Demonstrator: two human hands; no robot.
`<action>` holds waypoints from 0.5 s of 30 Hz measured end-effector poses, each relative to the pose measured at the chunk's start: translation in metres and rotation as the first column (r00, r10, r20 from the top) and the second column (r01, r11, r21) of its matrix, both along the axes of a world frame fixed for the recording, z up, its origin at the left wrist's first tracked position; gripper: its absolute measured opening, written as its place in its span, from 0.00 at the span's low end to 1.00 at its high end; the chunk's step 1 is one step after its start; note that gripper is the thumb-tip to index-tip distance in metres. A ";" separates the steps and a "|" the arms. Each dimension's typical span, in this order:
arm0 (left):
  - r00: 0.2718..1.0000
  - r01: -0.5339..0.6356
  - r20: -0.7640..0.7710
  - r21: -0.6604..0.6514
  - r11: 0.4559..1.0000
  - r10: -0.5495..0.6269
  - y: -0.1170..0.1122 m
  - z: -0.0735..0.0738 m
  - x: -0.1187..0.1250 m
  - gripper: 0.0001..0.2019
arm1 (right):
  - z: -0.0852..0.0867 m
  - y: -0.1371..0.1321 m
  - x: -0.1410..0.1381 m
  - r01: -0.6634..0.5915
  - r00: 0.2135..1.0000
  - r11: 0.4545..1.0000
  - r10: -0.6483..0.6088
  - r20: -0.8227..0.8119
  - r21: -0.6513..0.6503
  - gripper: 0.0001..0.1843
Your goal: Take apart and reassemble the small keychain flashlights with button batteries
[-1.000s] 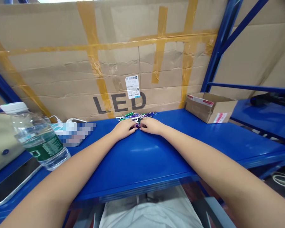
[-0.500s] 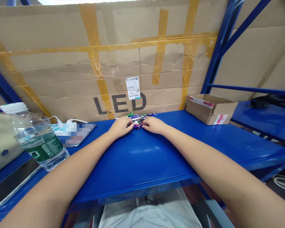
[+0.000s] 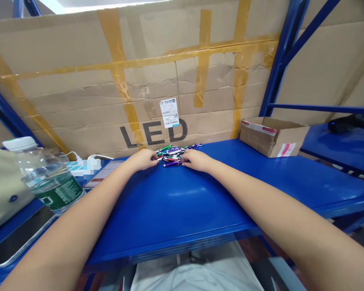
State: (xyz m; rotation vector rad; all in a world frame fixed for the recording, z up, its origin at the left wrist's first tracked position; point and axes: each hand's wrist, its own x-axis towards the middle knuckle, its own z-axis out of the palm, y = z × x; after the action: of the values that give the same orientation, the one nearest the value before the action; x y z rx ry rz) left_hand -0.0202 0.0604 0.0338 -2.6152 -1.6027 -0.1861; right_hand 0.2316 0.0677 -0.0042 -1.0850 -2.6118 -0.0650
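A heap of small metal pens (image 3: 176, 155) in green, purple and silver lies at the back of the blue steel shelf (image 3: 176, 206). My left hand (image 3: 142, 159) rests at the heap's left edge, its curled fingertips beside a silver tip. My right hand (image 3: 195, 160) lies against the heap's right edge, fingers on the nearest purple pen. Whether either hand holds a pen is hidden by the fingers.
An open cardboard box (image 3: 273, 137) stands at the shelf's right. A taped carton printed LED (image 3: 153, 133) forms the back wall. At left are a water bottle (image 3: 47, 180), a power strip (image 3: 77, 167) and a beige bag (image 3: 6, 186).
My hands have drawn apart, the left moving leftward, so the front of the heap now shows between them. The view has shifted slightly.
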 end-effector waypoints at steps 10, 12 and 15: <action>0.997 0.072 0.018 0.274 0.959 -0.080 0.037 0.007 0.044 0.11 | -0.003 0.003 0.002 -0.009 0.999 1.000 0.009 -0.031 0.014 0.13; 0.994 0.101 -0.066 0.225 0.969 -0.088 0.048 0.001 0.053 0.11 | -0.003 0.004 0.004 -0.002 0.998 1.000 0.003 -0.064 0.023 0.15; 0.989 0.112 -0.113 0.172 0.979 -0.094 0.056 -0.008 0.057 0.11 | -0.003 0.008 0.008 0.063 0.992 0.997 -0.058 -0.114 0.041 0.12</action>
State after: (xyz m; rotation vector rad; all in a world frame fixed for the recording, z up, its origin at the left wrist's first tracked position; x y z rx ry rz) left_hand 0.0368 0.1168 0.0262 -2.5279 -1.3523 -0.1854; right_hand 0.2394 0.0762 -0.0072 -1.1189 -2.4656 -0.0731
